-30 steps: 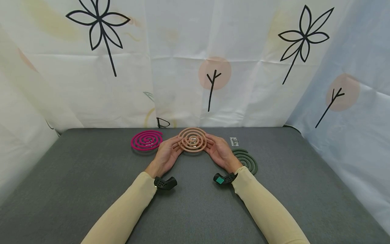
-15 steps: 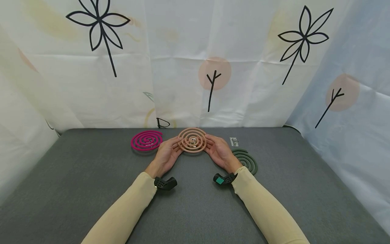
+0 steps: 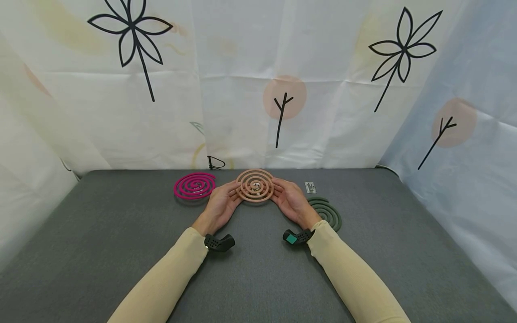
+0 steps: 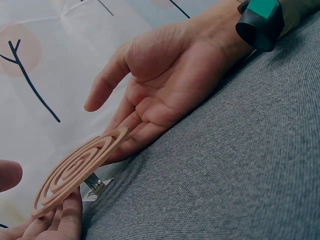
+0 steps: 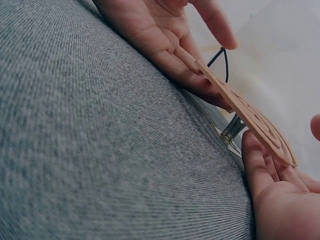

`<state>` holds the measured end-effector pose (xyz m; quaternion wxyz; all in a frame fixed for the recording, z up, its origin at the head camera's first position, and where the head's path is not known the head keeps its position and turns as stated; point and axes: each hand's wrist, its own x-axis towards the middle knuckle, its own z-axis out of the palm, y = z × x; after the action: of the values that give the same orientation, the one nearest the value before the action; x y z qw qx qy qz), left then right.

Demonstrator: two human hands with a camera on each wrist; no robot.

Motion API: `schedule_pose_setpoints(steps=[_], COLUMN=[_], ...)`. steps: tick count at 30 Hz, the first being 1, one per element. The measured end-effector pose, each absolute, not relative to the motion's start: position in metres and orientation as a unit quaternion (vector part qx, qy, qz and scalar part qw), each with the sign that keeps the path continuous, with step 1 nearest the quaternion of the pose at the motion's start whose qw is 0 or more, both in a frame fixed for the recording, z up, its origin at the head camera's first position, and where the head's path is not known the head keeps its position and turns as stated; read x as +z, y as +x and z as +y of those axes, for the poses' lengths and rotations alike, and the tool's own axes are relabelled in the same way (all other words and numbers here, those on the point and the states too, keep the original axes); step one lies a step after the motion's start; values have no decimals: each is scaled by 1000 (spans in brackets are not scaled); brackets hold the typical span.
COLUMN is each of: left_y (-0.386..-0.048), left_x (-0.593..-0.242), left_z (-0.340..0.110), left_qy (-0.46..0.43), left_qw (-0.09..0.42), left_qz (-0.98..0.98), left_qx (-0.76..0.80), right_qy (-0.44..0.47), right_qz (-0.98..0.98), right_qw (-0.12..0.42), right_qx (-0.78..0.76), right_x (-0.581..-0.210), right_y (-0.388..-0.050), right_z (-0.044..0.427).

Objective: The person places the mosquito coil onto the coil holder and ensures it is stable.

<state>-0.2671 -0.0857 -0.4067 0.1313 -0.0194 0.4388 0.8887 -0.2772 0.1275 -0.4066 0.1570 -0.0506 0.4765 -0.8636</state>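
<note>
- A tan mosquito coil [image 4: 75, 169] is held level above the far part of a grey counter [image 3: 258, 278], midway between a left hand [image 3: 220, 204] and a right hand [image 3: 294, 202].
- The coil's left edge is supported from below by the left hand's fingers, and its right edge by the right hand's; both thumbs are raised apart from it, so nothing is pinched.
- Under the coil's middle, a small metal stand [image 4: 98, 188] is set on the counter, its upright part reaching up toward the underside; whether weight is borne by it cannot be told.
- Just beside the left hand, on its outer side, a bright pink mosquito coil [image 3: 194, 185] is placed, with a glint of metal seen at its centre.
- On the other side, a dark green mosquito coil [image 3: 329, 213] is partly covered by the right hand and wrist.
- Beyond the green coil, a flat metal plate [image 3: 310, 187] is laid on the counter.
- Black wrist cameras [image 3: 219, 243] are worn below cream sleeves [image 3: 169, 273].
- The counter is backed by a pale curtain [image 3: 242, 54] printed with black leaf outlines.
</note>
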Motion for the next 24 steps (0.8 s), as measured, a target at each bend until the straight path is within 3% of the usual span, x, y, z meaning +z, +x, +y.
schedule_pose_setpoints(steps=[24], left_y=[-267], left_x=[-406], left_z=[-86], left_qy=[-28], left_qw=[130], left_qz=[434], left_qx=[891], right_qy=[-63], right_qz=[493], right_qw=[168], right_qx=[-851], right_x=[-406], right_y=[-277], right_z=[129])
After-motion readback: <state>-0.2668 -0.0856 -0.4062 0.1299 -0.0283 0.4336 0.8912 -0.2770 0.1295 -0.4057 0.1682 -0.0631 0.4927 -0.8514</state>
